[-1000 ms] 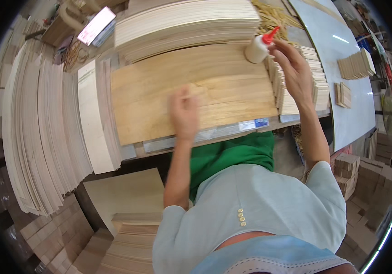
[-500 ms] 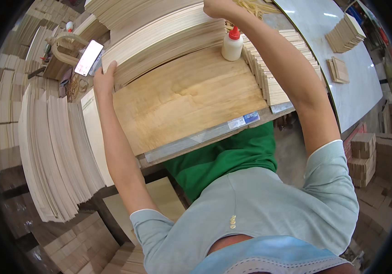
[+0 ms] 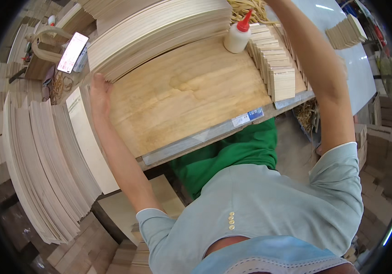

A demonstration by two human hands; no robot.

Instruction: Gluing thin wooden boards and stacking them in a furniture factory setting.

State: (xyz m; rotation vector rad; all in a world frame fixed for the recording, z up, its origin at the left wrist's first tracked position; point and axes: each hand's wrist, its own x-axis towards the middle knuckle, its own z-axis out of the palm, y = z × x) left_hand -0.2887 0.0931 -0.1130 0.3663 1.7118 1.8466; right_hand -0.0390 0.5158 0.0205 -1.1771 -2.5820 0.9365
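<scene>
My left hand [image 3: 100,96] is at the near left corner of a tall stack of long thin wooden boards [image 3: 155,39]. Its fingers are bent in close against the stack's end, and what they hold, if anything, is hidden. My right arm [image 3: 319,59] reaches up and out past the top edge, so the right hand is out of sight. In front of the stack lies a bare wooden work board [image 3: 186,100]. A white squeeze bottle with a red nozzle [image 3: 238,37] stands at its far right corner.
Small wooden slats [image 3: 276,68] lean in rows right of the board. A lit phone [image 3: 73,52] rests at far left. Long curved boards [image 3: 45,160] stand on the left. Tan strips [image 3: 250,10] lie behind the bottle. A grey table [image 3: 360,77] carries a block of small slats [image 3: 345,32].
My right hand has gone up out of view. My left hand has drawn slightly nearer, with its thumb less spread. The view has shifted a little.
</scene>
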